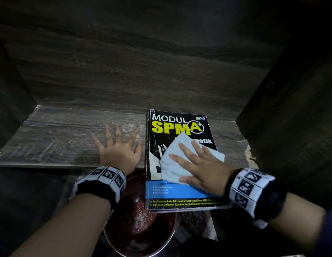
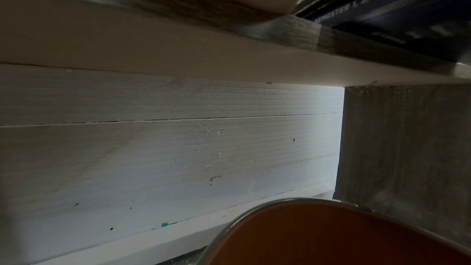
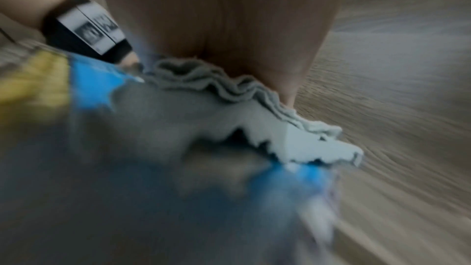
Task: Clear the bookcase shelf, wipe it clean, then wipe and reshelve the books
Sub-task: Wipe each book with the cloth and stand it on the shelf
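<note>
Shelf (image 1: 55, 138) cleared; my right hand (image 1: 200, 169) presses the cloth (image 1: 172, 162) flat-fingered on the book (image 1: 180, 197) overhanging its front edge; left hand (image 1: 118, 151) splayed beside; reshelving remains.

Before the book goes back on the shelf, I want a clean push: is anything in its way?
Nothing visible: the book half overhangs the shelf, bare behind it. Only the left hand lies flat alongside, left.

A round metal-rimmed bowl (image 1: 139, 225) with a dark red interior sits below the front edge of the wood-grain board. White specks dot its inner surface. Behind the bowl, in the left wrist view, stands a white ribbed panel (image 2: 153, 148).
</note>
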Demonstrator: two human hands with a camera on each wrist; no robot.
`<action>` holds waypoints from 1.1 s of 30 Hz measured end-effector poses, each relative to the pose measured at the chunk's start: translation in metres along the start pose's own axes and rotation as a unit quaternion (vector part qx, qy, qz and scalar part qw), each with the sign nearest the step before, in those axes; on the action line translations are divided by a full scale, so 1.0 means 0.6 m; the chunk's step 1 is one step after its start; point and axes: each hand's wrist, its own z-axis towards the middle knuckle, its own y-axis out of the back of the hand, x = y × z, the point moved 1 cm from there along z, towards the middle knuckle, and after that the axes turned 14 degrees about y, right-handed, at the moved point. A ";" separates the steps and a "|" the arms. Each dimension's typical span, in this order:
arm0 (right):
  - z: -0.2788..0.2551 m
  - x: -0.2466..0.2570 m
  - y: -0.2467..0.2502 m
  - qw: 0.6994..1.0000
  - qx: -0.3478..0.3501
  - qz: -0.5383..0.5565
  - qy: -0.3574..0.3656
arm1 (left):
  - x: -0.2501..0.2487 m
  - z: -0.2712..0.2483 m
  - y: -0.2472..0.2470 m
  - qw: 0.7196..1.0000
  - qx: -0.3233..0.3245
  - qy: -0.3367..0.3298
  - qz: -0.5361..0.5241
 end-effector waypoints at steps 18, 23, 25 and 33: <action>-0.045 -0.130 -0.018 0.879 -0.257 0.040 -0.401 | -0.054 -0.018 0.023 0.986 0.090 -0.058 -0.129; -0.050 -0.072 -0.016 0.862 -0.311 0.165 -0.366 | -0.055 -0.024 0.032 0.974 0.139 -0.060 -0.167; -0.046 -0.062 -0.027 0.874 -0.203 0.247 -0.365 | -0.064 -0.033 0.038 0.965 0.165 -0.050 -0.197; -0.035 -0.077 -0.033 0.845 -0.200 0.316 -0.383 | -0.081 -0.064 0.053 0.864 0.184 -0.012 -0.469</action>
